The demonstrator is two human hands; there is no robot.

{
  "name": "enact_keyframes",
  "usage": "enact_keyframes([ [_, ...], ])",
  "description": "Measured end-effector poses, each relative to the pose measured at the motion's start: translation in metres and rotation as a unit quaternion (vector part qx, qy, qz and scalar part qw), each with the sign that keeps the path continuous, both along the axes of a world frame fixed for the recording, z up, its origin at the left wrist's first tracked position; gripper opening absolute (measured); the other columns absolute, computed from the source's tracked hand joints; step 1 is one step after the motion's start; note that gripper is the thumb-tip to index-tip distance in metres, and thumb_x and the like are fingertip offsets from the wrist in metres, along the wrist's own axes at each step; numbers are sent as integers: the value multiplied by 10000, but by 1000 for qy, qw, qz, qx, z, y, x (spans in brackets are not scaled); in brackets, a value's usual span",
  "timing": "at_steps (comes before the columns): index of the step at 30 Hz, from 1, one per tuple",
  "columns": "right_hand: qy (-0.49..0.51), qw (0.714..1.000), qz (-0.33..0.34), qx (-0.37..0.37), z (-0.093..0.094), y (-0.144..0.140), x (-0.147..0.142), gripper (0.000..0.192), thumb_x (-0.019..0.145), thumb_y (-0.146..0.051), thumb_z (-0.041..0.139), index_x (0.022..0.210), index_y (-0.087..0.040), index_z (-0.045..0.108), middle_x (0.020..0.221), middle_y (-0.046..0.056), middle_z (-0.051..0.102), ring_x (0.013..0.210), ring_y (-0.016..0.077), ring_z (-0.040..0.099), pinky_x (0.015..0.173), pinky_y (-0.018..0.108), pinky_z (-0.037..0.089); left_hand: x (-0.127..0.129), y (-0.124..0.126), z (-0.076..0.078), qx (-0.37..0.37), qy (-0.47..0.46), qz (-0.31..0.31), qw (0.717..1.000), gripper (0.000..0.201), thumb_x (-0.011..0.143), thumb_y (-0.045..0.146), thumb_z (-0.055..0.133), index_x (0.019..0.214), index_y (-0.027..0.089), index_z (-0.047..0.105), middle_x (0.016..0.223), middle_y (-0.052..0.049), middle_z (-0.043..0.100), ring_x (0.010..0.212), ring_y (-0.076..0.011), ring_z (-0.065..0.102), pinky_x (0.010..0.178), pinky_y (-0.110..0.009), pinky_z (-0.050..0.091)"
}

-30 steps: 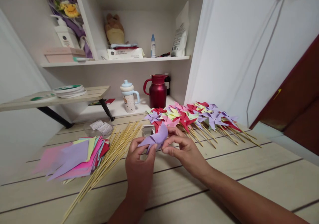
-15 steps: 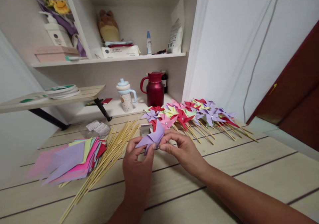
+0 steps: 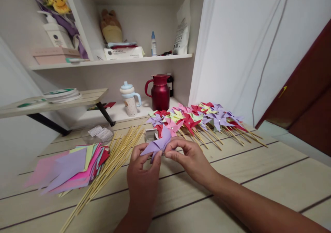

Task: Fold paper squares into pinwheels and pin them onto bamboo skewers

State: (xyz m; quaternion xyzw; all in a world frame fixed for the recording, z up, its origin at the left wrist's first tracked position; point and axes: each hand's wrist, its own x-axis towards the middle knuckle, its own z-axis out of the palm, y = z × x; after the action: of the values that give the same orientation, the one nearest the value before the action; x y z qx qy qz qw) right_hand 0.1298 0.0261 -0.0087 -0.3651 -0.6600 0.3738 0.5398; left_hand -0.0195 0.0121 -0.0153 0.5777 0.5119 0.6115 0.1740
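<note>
- The purple paper pinwheel point(image 3: 158, 144) is a folded piece of lilac paper with pointed flaps; one flap sticks up toward the far side and another points out to the left. It has no stick on it that can be seen.
- It is held in the air just above the wooden table point(image 3: 258, 177), near the front middle of the view, between both hands.
- The left hand point(image 3: 143, 175) comes up from the bottom edge with its back to the camera. Its thumb and forefinger are closed on the lower left part of the pinwheel, while the other fingers curl loosely beneath.
- The right hand point(image 3: 190, 158) reaches in from the lower right, forearm stretched across the table. Its fingertips are pinched on the right side of the pinwheel near the centre, with the remaining fingers bent in.
- Just left of the hands lies a bundle of bamboo sticks point(image 3: 111, 165), fanned out along the table.
- Further left lies a stack of coloured paper squares point(image 3: 69, 167), with a lilac sheet on top.
- Beyond the hands lies a heap of finished pinwheels point(image 3: 199, 119) on sticks, in red, pink, yellow and purple.
- A small white box point(image 3: 151, 135) sits just behind the held pinwheel.
</note>
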Motion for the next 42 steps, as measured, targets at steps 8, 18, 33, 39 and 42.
enact_keyframes([
  [8,0,1000,-5,-8,1,0,0,85,801,-236,680,722,-208,666,769,-4,683,770,164,605,742,287,455,0,-1,-1,5,2,-6,1000,73,715,304,731,751,248,762,914,-25,671,883,-202,632,818,-304,474],
  [18,8,999,-29,-16,0,-3,-1,59,785,-239,707,748,-207,674,762,-7,688,756,162,611,730,284,461,1,-1,-3,12,3,-3,1000,42,728,293,728,709,256,736,838,-9,664,817,-179,627,782,-280,480],
  [33,19,999,-36,-18,-2,-6,-5,71,804,-237,696,760,-199,657,754,-14,654,744,148,585,709,267,437,2,-5,-2,-20,15,30,999,107,722,330,721,703,226,711,833,-21,677,808,-193,640,784,-295,490],
  [39,44,998,-50,-8,-3,-7,-7,103,809,-262,698,759,-201,633,753,-12,635,733,148,569,684,268,432,4,-3,-4,-41,-27,1,999,120,727,352,719,718,233,730,838,-17,686,821,-194,642,798,-296,490],
  [42,52,997,-60,-2,-6,-7,-7,116,813,-270,699,757,-202,623,748,-12,626,721,146,561,668,268,428,4,-2,-5,-48,-39,-13,998,121,737,353,711,750,237,744,858,-14,695,857,-197,646,817,-295,488],
])
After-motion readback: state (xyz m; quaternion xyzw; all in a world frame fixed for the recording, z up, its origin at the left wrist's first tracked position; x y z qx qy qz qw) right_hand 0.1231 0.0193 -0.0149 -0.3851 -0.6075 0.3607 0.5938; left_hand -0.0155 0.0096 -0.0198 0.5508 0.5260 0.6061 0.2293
